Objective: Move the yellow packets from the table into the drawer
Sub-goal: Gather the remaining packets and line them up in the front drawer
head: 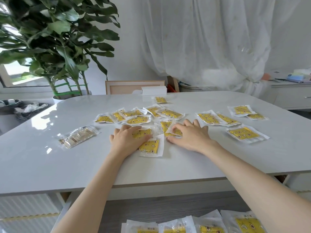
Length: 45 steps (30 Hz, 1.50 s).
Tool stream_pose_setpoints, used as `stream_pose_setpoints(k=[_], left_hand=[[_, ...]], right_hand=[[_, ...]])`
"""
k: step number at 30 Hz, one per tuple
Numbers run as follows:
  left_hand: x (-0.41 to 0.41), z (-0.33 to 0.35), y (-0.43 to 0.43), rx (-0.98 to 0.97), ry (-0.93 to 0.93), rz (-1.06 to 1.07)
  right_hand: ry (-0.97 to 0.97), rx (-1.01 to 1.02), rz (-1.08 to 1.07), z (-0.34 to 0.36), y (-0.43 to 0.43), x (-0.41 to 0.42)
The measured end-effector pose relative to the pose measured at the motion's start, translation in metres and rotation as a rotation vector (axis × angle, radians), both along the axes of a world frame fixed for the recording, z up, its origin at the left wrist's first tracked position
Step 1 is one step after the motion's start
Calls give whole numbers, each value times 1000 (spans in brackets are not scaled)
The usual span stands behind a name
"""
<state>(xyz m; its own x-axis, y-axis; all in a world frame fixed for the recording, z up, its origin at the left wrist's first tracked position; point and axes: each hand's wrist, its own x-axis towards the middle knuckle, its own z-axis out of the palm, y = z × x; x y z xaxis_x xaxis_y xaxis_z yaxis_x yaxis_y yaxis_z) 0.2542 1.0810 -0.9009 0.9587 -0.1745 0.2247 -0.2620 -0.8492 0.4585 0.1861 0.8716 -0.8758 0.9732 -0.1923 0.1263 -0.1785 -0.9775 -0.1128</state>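
Several yellow packets in clear wrappers lie scattered across the white table (50,165). My left hand (125,140) rests flat on two of them, one packet (143,132) under the fingers and another packet (149,147) under the palm's edge. My right hand (190,136) lies on packets at the middle, its fingers curled onto one packet (176,132). A cluster of packets (138,115) lies beyond my hands, and more packets (242,133) lie at the right. Below the table's near edge the open drawer (151,211) holds several packets (210,226).
A clear bag with brownish contents (79,136) lies left of my hands. A white box (154,90) stands at the table's far edge before a chair back (124,87). A large plant (55,41) stands at the far left, a side cabinet (292,96) at the right.
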Motion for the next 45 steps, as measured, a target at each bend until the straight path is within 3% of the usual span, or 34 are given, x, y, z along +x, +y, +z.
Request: stream_pose_setpoints(k=[5,9,12,14,19,24,26,31,34,38,45], left_hand=[[0,0,0,44,21,105],[-1,1,0,-27,75,119],[-5,8,2,-34,112,96],[-5,9,5,-184,139,73],[-15,15,11,-734,88,-28],[-39,50,23,-848,-64,-245],[-41,66,24,-725,3,-349],[-37,83,12,187,135,-579],[-29,78,4,513,285,-533],[-21,77,-2,679,356,-499],[-29,75,3,634,338,-473]], right_hand=[[102,107,-155,0,-7,-7],[99,158,-246,1,-8,-7],[75,414,-355,6,-17,-4],[82,513,-386,8,-21,-5],[106,406,-383,10,-20,-20],[91,390,-335,10,-15,-31],[41,402,-352,10,-15,-33],[-25,479,-357,8,-18,-41],[-41,548,-354,7,-20,-43],[-29,604,-341,6,-19,-44],[-60,812,-331,4,-12,-40]])
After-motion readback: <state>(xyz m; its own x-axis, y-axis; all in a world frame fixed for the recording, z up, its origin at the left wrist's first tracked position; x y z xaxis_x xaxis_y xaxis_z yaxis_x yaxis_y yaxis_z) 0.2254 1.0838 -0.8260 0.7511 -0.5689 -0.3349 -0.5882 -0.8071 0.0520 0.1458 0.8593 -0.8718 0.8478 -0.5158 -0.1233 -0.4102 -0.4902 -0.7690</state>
